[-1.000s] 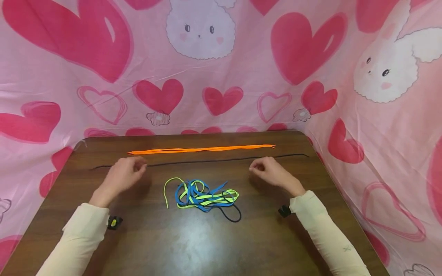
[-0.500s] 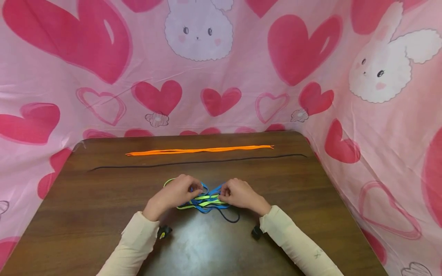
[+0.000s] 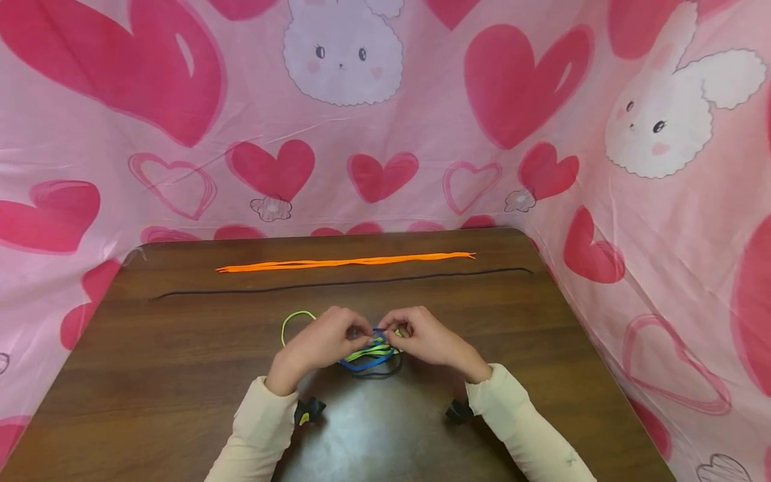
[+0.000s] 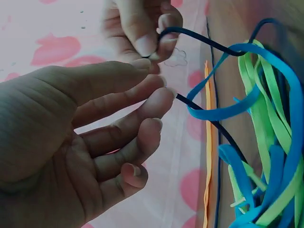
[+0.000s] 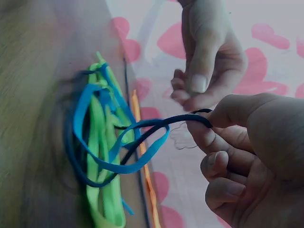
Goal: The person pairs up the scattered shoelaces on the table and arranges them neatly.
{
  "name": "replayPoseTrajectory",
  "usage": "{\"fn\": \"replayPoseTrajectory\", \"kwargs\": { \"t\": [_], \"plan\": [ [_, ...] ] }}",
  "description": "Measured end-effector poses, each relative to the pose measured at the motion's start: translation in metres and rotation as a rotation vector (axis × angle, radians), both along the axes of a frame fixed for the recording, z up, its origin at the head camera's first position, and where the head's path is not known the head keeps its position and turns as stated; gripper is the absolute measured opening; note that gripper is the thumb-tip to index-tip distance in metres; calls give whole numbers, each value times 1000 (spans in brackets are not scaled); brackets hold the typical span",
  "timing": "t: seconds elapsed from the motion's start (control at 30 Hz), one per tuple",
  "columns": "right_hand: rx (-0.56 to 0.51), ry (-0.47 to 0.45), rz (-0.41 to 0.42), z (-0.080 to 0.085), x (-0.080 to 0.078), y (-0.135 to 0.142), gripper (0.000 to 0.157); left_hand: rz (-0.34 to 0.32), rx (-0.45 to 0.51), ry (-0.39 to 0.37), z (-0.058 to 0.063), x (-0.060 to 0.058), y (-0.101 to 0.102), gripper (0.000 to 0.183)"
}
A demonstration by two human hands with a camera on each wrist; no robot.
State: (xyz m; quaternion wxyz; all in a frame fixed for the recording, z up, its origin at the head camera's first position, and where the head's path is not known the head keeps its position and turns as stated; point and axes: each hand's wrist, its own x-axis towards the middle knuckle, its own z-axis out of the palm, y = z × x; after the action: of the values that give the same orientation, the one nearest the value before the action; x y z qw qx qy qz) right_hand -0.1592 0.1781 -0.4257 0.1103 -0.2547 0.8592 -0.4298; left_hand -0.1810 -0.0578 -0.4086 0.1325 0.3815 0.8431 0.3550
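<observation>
Over the middle of the table, my left hand and right hand almost meet, fingertip to fingertip. Thin dark shoelace is pinched between the right thumb and fingers. The left fingertips pinch another stretch of that same dark lace, which runs down toward the pile. A blue shoelace loops around the raised dark lace, just below the hands. Neon yellow-green shoelaces lie bundled under it, tangled with the blue one. In the head view the hands hide much of this tangle.
Orange shoelaces lie stretched straight near the table's far edge. Closer in, a second dark shoelace lies straight across the table. A yellow-green end curves out left of the pile. Pink heart-printed cloth hangs behind and beside.
Both hands came inward from either side of the straight dark lace to the tangled pile. They now pinch a dark lace there and lift part of it. The orange laces stayed put.
</observation>
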Motion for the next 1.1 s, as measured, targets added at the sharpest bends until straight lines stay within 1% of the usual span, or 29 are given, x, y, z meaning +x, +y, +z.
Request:
{"fn": "replayPoseTrajectory", "kwargs": {
  "t": [0.13, 0.23, 0.37, 0.43, 0.5, 0.57, 0.63, 0.77, 0.9, 0.97, 1.1],
  "plan": [
    [-43, 12, -4, 8, 5, -2, 12, 19, 4, 16, 1, 4, 2, 10],
    [-105, 49, -32, 10, 7, -4, 9, 9, 49, 7, -1, 7, 2, 14],
    [-172, 108, -78, 12, 6, -5, 7, -30, 152, -57, -6, 10, 5, 21],
    [-193, 130, -94, 13, 6, -5, 6, -40, 189, -90, -10, 11, 6, 20],
    [-206, 143, -100, 14, 6, -5, 7, -34, 209, -109, -12, 13, 7, 17],
    [-210, 150, -93, 17, 6, -5, 8, -17, 231, -102, -13, 14, 8, 13],
    [-201, 152, -78, 19, 6, -4, 10, 16, 260, -82, -12, 15, 7, 9],
    [-183, 141, -40, 26, 9, -2, 12, 107, 322, 8, -8, 16, 7, 3],
    [-174, 121, -11, 31, 10, -1, 11, 187, 333, 86, -7, 16, 8, 13],
    [-169, 116, 0, 33, 11, -1, 11, 205, 325, 114, -7, 15, 9, 18],
    [-154, 103, 12, 37, 12, -1, 12, 192, 328, 167, -5, 14, 9, 17]
  ]
}}
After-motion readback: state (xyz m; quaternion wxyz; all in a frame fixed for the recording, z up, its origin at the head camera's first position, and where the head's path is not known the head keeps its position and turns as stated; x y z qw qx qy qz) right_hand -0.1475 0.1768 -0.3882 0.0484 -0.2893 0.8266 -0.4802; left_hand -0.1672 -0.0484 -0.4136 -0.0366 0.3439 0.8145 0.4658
